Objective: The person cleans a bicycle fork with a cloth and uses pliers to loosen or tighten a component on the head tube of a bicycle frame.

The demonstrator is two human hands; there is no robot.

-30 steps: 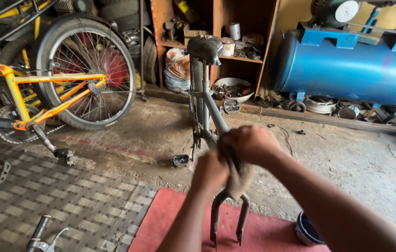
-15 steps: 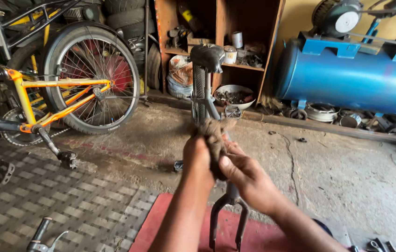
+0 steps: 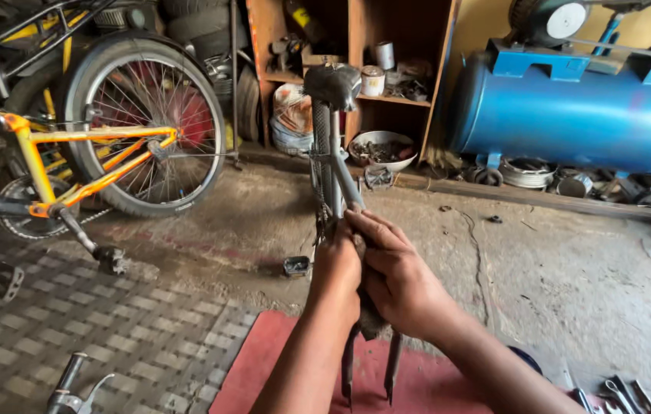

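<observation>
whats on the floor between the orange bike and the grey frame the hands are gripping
In the head view, a loose black pedal lies on the dusty floor between the orange bike and grey frame.

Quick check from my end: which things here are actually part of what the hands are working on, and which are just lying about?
In hand:
- left hand and right hand, both gripping the grey bicycle frame
- its fork legs, over the red mat

Lying about:
- orange bicycle
- blue tank
- wooden shelf
- bowl of parts
- loose pedal

Two hands (image 3: 371,268), one fork (image 3: 371,360), one tank (image 3: 571,115)
</observation>
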